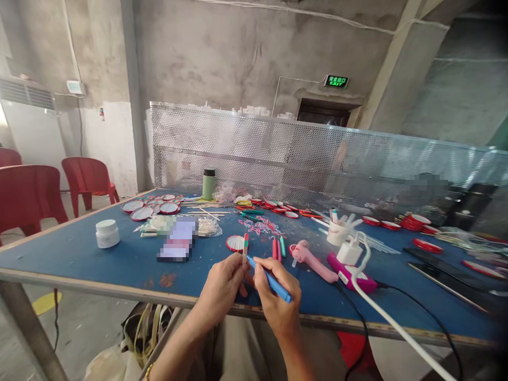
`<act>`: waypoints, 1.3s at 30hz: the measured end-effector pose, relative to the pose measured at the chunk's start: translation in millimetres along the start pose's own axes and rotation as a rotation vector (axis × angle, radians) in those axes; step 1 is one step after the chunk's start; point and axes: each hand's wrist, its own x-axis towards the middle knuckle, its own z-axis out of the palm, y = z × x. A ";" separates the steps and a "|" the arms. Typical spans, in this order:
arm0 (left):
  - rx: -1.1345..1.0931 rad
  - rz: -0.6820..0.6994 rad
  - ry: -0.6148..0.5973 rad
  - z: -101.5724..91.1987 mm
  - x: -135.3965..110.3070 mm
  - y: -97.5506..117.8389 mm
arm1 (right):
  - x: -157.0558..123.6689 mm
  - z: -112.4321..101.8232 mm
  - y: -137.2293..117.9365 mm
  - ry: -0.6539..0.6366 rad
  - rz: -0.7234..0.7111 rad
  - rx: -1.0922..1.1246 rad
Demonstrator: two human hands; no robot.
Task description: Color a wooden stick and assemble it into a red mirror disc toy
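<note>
My left hand (222,283) pinches a flat wooden craft stick (245,242) upright near the table's front edge. The stick's upper part bears red and green colour bands. In my right hand (280,304) is a blue marker pen (279,288), held like a writing tool, its tip at or very near the stick's lower part. Just behind the stick lies a round white disc (235,243) with a red rim. Red markers (277,250) and a green marker (282,246) rest to the right of it. My fingers partly hide the stick's lower end.
Right of my hands lie a pink glue gun (316,263), a magenta device (352,273) and a white plug with cable (350,251). A cup of markers (337,233) stands behind. Left are a blurred phone (178,241), white jar (107,234) and red-rimmed discs (142,213); a green bottle (208,185) stands farther back.
</note>
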 end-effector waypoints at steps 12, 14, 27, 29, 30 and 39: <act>0.075 0.008 0.018 -0.1 0.7 3.1 | -0.2 -0.2 1.3 -0.041 -0.008 0.009; 0.069 -0.001 0.013 -0.4 0.2 3.5 | 0.2 -0.1 1.3 -0.045 -0.003 0.010; 0.076 -0.013 0.024 0.5 -0.6 5.8 | -1.0 -0.2 2.2 -0.045 0.006 0.002; 0.081 -0.013 0.024 0.7 -0.7 6.4 | -0.8 0.1 2.5 -0.046 0.007 0.004; 0.083 -0.013 0.025 0.6 -0.6 6.6 | -0.7 0.2 2.6 -0.049 0.009 0.006; 0.095 -0.020 0.019 0.3 -0.2 5.3 | -0.3 -0.7 0.9 -0.060 0.011 -0.014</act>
